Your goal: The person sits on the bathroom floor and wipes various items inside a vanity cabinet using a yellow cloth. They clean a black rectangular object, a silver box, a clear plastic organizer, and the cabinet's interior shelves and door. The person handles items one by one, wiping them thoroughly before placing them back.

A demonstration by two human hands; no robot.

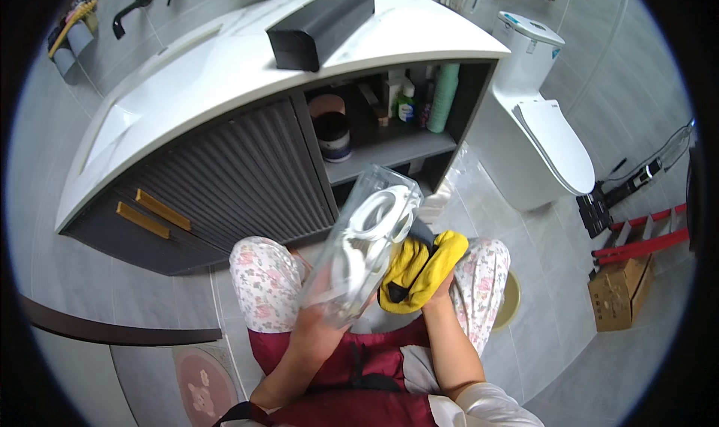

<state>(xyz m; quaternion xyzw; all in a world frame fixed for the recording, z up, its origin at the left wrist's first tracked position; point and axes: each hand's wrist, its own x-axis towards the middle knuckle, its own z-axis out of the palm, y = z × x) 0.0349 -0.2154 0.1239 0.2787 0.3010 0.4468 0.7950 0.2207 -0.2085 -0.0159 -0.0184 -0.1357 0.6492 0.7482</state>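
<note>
1. from my remote seat, the head view shows the left hand (318, 333) wrapped around the near end of a clear plastic box (363, 240); that grip is full.
2. the right hand (440, 288) holds a bunched yellow-and-grey cloth (427, 266). the folds hide most of the fingers, so i cannot tell how tight this grip is.
3. i have the box tilted up between the knees, in front of the vanity cabinet (232, 172). white looped items (378, 213) lie inside; i cannot tell their exact kind.
4. the cloth overlaps the box's right side in my view, but i cannot be sure that they touch.
5. i judge the work to be wiping, and somewhere in the middle: box and cloth are both in hand, and the box is filled.
6. how much of it is clean i cannot read off the clear walls. any unwiped face seems left, as does setting the box down.
7. the open shelf (374, 157) carries a dark jar (332, 136) and bottles; a black case (322, 26) sits on the white surface (419, 30) above.
</note>
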